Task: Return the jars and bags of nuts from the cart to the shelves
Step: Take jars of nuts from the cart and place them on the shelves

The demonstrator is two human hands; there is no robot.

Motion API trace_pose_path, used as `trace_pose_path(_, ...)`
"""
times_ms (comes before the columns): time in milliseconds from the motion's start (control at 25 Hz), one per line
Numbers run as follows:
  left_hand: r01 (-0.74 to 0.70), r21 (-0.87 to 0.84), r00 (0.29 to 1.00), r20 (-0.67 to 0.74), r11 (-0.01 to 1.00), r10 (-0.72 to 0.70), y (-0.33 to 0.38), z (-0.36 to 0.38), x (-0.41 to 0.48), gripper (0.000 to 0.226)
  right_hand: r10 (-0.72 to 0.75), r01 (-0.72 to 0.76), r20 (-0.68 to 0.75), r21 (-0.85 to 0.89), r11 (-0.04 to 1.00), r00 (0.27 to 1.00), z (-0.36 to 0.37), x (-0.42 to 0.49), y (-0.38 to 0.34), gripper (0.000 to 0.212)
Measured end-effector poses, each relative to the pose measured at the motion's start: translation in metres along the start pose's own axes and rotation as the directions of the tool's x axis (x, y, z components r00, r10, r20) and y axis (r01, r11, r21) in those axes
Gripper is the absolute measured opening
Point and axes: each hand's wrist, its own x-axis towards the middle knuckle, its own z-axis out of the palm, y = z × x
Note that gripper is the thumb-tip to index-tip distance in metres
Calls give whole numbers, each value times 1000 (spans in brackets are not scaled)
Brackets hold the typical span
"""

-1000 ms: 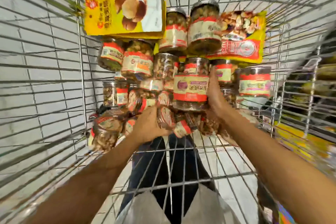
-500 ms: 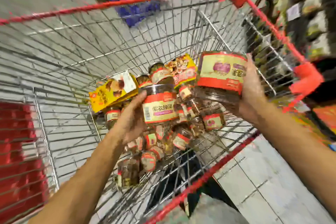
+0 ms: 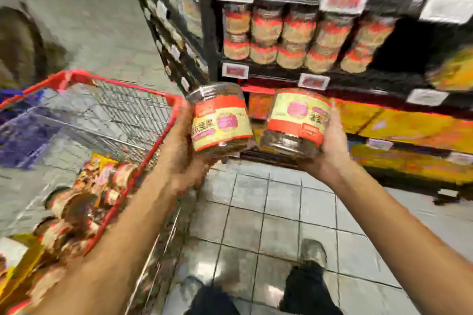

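My left hand grips a nut jar with a red and yellow label, tilted with its lid to the upper left. My right hand holds a second, similar jar upside down, lid toward the floor. Both jars hang side by side in front of the dark shelves. A shelf row holds matching jars stacked two high. The wire cart with a red rim stands at the left and still contains several jars and yellow bags. The frame is blurred.
Yellow bags fill the lower shelf at the right. A dark gap lies to the right of the stacked jars. Grey tiled floor lies below, with my shoes near the bottom. A blue basket shows beyond the cart.
Both hands have lifted their jars out of the cart and swung right to face the shelves. The view has turned from the cart to the shelf.
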Motion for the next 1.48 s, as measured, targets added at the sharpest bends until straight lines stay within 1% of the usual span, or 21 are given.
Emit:
trace_pose_path(80,63,-10,998,15,998,-63,-48,53,49,66,-24,24,-59,6,1000,998,-60,12,-47,57)
trace_pose_path(160,126,-39,991,-33,991,-127,-97,105,91,64,-34,34,-106,-4,999,994,-115,26,-94,56)
trace_pose_path(240,186,-59,980,-63,981,-190,-139,149,126,68,-54,55,-146,-3,999,988,-160,38,-134,55)
trace_pose_path(360,195,-19,979,-52,981,-195,-177,199,177,73,-98,105,-191,28,994,977,-210,63,-182,54)
trace_pose_path(440,153,29,988,-1,988,-153,-189,226,214,66,-138,153,-211,57,987,968,-234,85,-209,55)
trace_pose_path(520,86,81,996,-4,993,-86,-199,250,254,58,-156,179,-243,77,981,957,-258,108,-228,55)
trace_pose_path(600,-37,180,998,-48,983,46,-207,267,290,55,-160,189,-258,93,978,953,-277,127,-239,55)
trace_pose_path(680,-175,252,973,-100,952,206,-221,280,329,63,-162,191,-252,93,977,954,-295,148,-242,54)
trace_pose_path(760,-304,382,921,-117,873,372,-235,289,364,67,-174,206,-238,117,972,955,-309,166,-236,56)
trace_pose_path(840,-398,571,840,-88,717,536,-248,292,392,71,-177,205,-214,115,972,961,-318,181,-227,60)
trace_pose_path(880,-412,661,809,-52,628,586,-252,291,404,75,-167,193,-208,110,975,964,-322,186,-223,60)
trace_pose_path(960,-391,789,790,25,473,612,-256,285,421,81,-143,162,-208,81,983,968,-329,193,-215,59)
trace_pose_path(1080,-360,900,785,148,247,602,-260,267,442,78,-114,127,-175,66,990,978,-337,201,-208,61)
trace_pose_path(1120,-366,908,783,183,203,595,-261,263,446,77,-107,118,-167,53,992,980,-339,202,-207,62)
trace_pose_path(1200,-369,915,792,218,163,570,-259,260,448,75,-115,121,-152,30,992,982,-340,205,-206,63)
trace_pose_path(1240,-358,919,809,218,164,545,-258,260,447,73,-125,130,-146,25,991,981,-339,206,-206,64)
trace_pose_path(1280,-346,919,834,211,187,509,-256,259,443,70,-135,140,-141,22,990,981,-338,207,-206,64)
trace_pose_path(1360,-345,895,871,192,284,453,-257,257,422,55,-141,144,-141,11,989,980,-333,207,-209,63)
trace_pose_path(1400,-351,864,869,158,361,469,-262,256,406,43,-139,142,-146,9,990,979,-329,207,-211,62)
trace_pose_path(1440,-341,819,866,82,461,493,-267,255,389,34,-137,140,-152,8,990,979,-325,207,-213,62)
trace_pose_path(1480,-314,748,884,6,585,468,-270,259,371,32,-137,138,-152,-1,990,979,-321,207,-215,64)
